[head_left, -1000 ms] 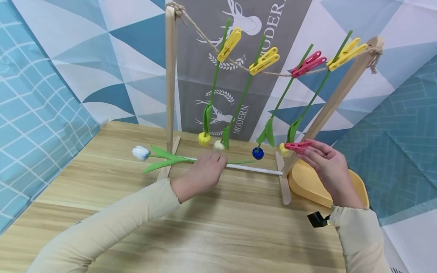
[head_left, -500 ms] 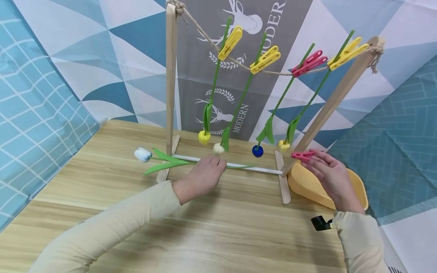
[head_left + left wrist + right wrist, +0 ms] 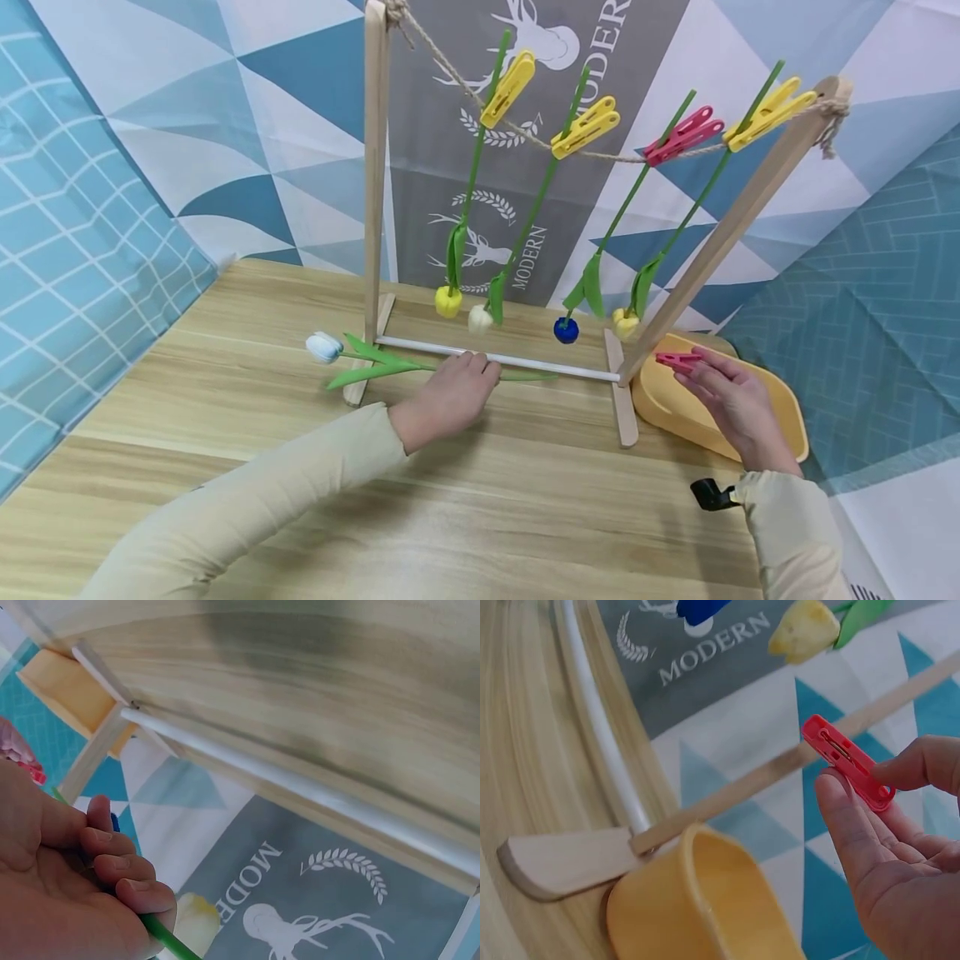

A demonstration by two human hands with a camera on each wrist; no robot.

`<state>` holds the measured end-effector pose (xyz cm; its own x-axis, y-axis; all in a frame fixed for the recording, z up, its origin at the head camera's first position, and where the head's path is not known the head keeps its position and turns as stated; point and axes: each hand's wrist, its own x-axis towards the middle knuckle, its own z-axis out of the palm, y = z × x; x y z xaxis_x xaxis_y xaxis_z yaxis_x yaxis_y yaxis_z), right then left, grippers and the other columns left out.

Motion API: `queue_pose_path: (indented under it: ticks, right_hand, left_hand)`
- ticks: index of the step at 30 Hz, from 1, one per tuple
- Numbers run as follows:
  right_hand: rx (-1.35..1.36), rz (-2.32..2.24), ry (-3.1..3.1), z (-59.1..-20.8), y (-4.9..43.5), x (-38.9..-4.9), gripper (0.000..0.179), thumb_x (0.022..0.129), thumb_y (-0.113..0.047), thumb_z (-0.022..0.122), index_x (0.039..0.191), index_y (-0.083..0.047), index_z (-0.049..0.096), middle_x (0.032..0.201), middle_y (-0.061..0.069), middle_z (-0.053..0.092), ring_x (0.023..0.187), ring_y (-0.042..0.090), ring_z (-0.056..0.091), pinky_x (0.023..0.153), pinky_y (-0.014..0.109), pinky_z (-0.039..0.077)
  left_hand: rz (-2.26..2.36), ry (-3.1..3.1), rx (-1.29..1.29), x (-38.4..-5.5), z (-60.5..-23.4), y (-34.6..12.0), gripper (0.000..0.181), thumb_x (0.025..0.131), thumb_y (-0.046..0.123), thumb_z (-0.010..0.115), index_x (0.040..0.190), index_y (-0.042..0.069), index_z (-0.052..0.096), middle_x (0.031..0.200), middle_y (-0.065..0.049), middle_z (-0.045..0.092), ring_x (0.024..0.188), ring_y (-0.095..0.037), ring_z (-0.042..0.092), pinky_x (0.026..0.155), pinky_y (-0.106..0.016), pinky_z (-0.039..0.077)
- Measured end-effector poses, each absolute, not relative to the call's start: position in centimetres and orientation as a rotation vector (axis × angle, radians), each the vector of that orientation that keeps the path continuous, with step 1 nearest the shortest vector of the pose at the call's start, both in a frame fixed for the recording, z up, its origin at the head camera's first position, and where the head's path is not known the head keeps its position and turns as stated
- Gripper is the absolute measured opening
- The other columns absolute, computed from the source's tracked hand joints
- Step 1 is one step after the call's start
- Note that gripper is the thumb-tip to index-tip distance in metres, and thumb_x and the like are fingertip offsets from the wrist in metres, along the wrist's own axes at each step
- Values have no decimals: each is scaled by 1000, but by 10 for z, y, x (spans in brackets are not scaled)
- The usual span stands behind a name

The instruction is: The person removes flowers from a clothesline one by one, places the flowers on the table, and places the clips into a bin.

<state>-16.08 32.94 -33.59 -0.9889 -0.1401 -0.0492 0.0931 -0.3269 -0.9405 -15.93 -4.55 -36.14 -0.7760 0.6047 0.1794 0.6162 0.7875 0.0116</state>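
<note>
My left hand (image 3: 453, 392) grips the green stem of an artificial tulip (image 3: 325, 347) with a pale blue-white bloom, held sideways in front of the rack. In the left wrist view the fingers curl round the stem (image 3: 169, 939). My right hand (image 3: 735, 400) pinches a pink clothespin (image 3: 847, 761) between thumb and fingers, over the yellow bin (image 3: 787, 400). Above, a rope (image 3: 442, 62) carries tulips hung head down: a yellow one (image 3: 448, 302), a cream one (image 3: 481, 319), a blue one (image 3: 566, 330) and a pale yellow one (image 3: 625, 323). Yellow clothespins (image 3: 585, 127) and a pink one (image 3: 682, 136) clamp their stems.
The rack's wooden posts (image 3: 377, 167) stand on flat feet, joined by a white rod (image 3: 540, 363) low above the wooden table (image 3: 450, 533). Patterned cloth (image 3: 300, 108) hangs close behind. The bin sits beside the right post (image 3: 738, 229).
My right hand has moved right and down with the clothespin, from beside the right post to over the bin. The tulip in my left hand has shifted slightly right and nearer me.
</note>
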Motion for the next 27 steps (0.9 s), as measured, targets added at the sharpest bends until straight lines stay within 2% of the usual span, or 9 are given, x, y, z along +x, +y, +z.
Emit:
queue_pose_path:
  ticks: [7,15,22,27]
  right_hand:
    - [7,-2455,1680,-350,340,-164,28,95,1,46,107,-13,67,101,2,70,92,15,70,79,25,53]
    - [79,-2471,1653,-361,349,-167,27,95,2,46,104,-13,67,99,3,70,91,16,70,79,26,54]
    - [138,-2448,1662,-369,356,-170,27,95,1,46,101,-14,68,98,1,70,90,15,70,79,26,54]
    - [183,-2448,1634,-371,359,-171,27,95,1,47,99,-15,68,97,1,70,89,15,70,78,26,54]
  left_hand:
    - [-92,-2832,-971,-161,-372,-41,13,88,1,47,98,6,53,93,-9,56,91,-24,56,72,-35,46]
    - [-51,-2807,-986,-165,-381,-36,17,83,-2,48,97,7,53,88,-7,53,82,-21,51,64,-31,41]
    - [-41,-2849,-990,-168,-386,-30,20,85,-2,45,102,6,53,90,-7,52,83,-20,49,67,-32,43]
    - [-69,-2844,-987,-169,-391,-25,19,86,-3,44,100,6,53,90,-7,53,84,-21,50,71,-34,45]
